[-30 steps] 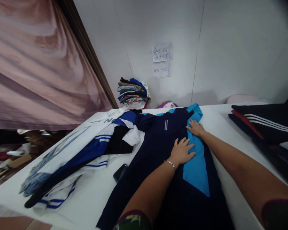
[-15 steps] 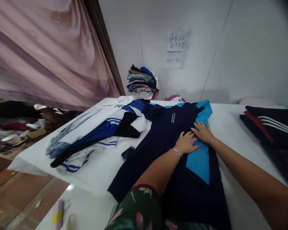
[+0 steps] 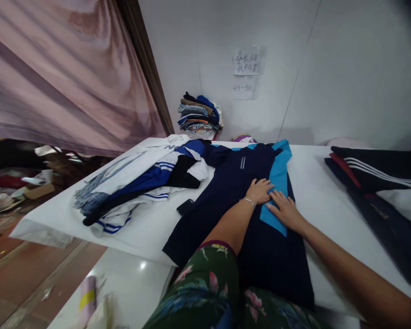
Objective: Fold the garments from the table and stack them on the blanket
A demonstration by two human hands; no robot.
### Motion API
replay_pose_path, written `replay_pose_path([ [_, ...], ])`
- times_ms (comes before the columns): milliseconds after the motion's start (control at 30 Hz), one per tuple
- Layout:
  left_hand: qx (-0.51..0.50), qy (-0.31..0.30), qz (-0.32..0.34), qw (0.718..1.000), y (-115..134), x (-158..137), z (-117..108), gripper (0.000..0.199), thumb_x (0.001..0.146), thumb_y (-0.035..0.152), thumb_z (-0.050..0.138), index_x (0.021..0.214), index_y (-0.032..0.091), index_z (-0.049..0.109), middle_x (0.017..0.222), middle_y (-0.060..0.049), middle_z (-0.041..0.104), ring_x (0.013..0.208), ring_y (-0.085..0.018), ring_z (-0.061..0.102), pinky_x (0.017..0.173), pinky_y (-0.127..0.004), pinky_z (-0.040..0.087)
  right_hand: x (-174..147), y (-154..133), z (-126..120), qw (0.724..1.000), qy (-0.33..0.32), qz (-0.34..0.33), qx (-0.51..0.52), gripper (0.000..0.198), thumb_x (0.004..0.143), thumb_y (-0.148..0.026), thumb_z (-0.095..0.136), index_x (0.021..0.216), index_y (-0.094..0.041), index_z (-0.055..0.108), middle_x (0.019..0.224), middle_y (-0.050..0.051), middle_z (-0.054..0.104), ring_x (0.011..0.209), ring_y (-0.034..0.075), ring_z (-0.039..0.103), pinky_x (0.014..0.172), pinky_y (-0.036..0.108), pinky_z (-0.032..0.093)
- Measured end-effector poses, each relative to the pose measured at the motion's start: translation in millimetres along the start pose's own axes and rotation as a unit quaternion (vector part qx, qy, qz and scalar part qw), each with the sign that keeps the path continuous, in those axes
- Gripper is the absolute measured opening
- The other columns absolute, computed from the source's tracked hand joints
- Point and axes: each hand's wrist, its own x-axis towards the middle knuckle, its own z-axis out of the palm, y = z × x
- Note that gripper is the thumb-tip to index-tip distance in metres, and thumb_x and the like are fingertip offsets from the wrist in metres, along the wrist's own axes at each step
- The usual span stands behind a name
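A navy jacket [image 3: 222,183] with bright blue panels and two pale stripes on the chest lies spread on the white table in front of me. My left hand [image 3: 259,191], with a bracelet at the wrist, rests on its front, fingers stretched toward the blue panel [image 3: 276,220]. Close beside it, my right hand [image 3: 287,211] lies on that panel with its fingers extended. Both palms face down on the cloth and neither grips it. One sleeve of the jacket reaches toward the table's near edge.
Left of the jacket lie a black phone [image 3: 185,207] and a loose heap of clothes [image 3: 147,176]. Folded dark garments [image 3: 380,183] lie at the right. A clothes stack [image 3: 200,116] stands by the wall. A lilac roll [image 3: 88,297] sits on a lower white surface.
My right hand has slid down the blue panel toward me. My left hand stays on the jacket's front, and the view has shifted slightly.
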Motion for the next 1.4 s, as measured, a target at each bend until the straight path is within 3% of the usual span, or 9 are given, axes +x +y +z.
replay_pose_path([
  [100, -0.08, 0.003, -0.035, 0.996, -0.2, 4.1, -7.4, 0.046, 0.095, 0.039, 0.042, 0.14, 0.029, 0.046, 0.152, 0.001, 0.041, 0.144, -0.017, 0.027, 0.12, -0.045, 0.012, -64.8, -23.9, -2.7, 0.998, -0.028, -0.041, 0.045, 0.063, 0.094, -0.057, 0.036, 0.146, -0.022, 0.043, 0.155, 0.011, 0.031, 0.145, 0.03, 0.023, 0.115, 0.059, 0.02],
  [200, -0.138, 0.005, -0.082, 0.987, -2.4, 11.0, -24.0, 0.043, 0.099, 0.032, 0.034, 0.138, 0.026, 0.05, 0.145, 0.001, 0.051, 0.136, -0.014, 0.042, 0.116, -0.035, 0.026, -114.1, -44.9, -12.7, 0.991, -0.06, -0.081, 0.093, 0.058, 0.095, -0.055, 0.038, 0.145, -0.026, 0.044, 0.156, 0.009, 0.028, 0.145, 0.028, 0.02, 0.116, 0.06, 0.017],
  [400, -0.138, 0.047, -0.118, 0.982, -15.0, -8.4, -64.7, 0.045, 0.101, 0.034, 0.028, 0.128, 0.018, 0.06, 0.134, -0.004, 0.06, 0.121, -0.017, 0.055, 0.103, -0.026, 0.041, -161.8, -64.5, -33.4, 0.979, -0.08, -0.095, 0.163, 0.053, 0.096, -0.051, 0.04, 0.145, -0.029, 0.044, 0.155, 0.006, 0.029, 0.146, 0.027, 0.017, 0.117, 0.061, 0.01],
  [600, -0.088, 0.026, -0.168, 0.982, -7.6, -81.4, -76.3, 0.032, 0.092, 0.032, 0.051, 0.116, 0.016, 0.067, 0.123, -0.007, 0.066, 0.115, -0.021, 0.059, 0.099, -0.028, 0.043, -171.2, -65.5, -24.5, 0.971, -0.068, -0.176, 0.149, 0.055, 0.094, -0.049, 0.049, 0.145, -0.031, 0.043, 0.152, 0.006, 0.037, 0.144, 0.028, 0.026, 0.115, 0.063, 0.014],
  [800, -0.077, -0.013, -0.238, 0.968, 9.9, -149.5, -69.5, 0.04, 0.089, 0.038, 0.057, 0.122, 0.015, 0.061, 0.112, -0.008, 0.07, 0.103, -0.022, 0.065, 0.087, -0.028, 0.049, -171.0, -60.0, -16.7, 0.962, 0.035, -0.166, 0.212, 0.036, 0.098, -0.034, 0.04, 0.125, -0.029, 0.065, 0.136, 0.006, 0.058, 0.134, 0.025, 0.044, 0.111, 0.057, 0.033],
  [900, -0.088, -0.047, -0.26, 0.96, 21.0, -172.2, -63.2, 0.05, 0.087, 0.043, 0.058, 0.13, 0.017, 0.054, 0.107, -0.007, 0.071, 0.101, -0.022, 0.066, 0.085, -0.027, 0.05, -172.0, -55.6, -17.6, 0.961, 0.043, -0.17, 0.216, 0.036, 0.097, -0.033, 0.04, 0.121, -0.028, 0.067, 0.133, 0.006, 0.06, 0.133, 0.025, 0.046, 0.112, 0.056, 0.033],
  [1067, -0.038, -0.04, -0.264, 0.963, 40.0, -188.8, -52.5, 0.053, 0.088, 0.039, 0.058, 0.136, 0.02, 0.046, 0.108, -0.007, 0.07, 0.105, -0.025, 0.066, 0.087, -0.033, 0.05, -176.8, -55.9, -29.3, 0.967, -0.036, -0.167, 0.186, 0.039, 0.095, -0.036, 0.043, 0.13, -0.03, 0.061, 0.138, 0.006, 0.056, 0.135, 0.027, 0.044, 0.113, 0.062, 0.027],
  [1233, -0.012, -0.012, -0.268, 0.963, 46.0, -192.7, -43.4, 0.057, 0.09, 0.036, 0.055, 0.142, 0.022, 0.039, 0.112, -0.01, 0.07, 0.105, -0.027, 0.066, 0.09, -0.038, 0.05, -170.6, -72.7, -47.2, 0.966, 0.044, -0.168, 0.191, 0.052, 0.095, -0.041, 0.047, 0.146, -0.034, 0.041, 0.152, 0.002, 0.038, 0.142, 0.025, 0.032, 0.118, 0.055, 0.022],
  [1400, -0.026, 0.007, -0.256, 0.966, 44.6, -199.1, -43.0, 0.055, 0.09, 0.037, 0.055, 0.142, 0.023, 0.041, 0.113, -0.008, 0.07, 0.106, -0.025, 0.066, 0.091, -0.037, 0.05, -156.7, -85.1, -19.8, 0.968, -0.075, -0.213, 0.11, 0.055, 0.093, -0.051, 0.047, 0.145, -0.034, 0.043, 0.156, 0.003, 0.03, 0.145, 0.03, 0.022, 0.116, 0.06, 0.021],
])
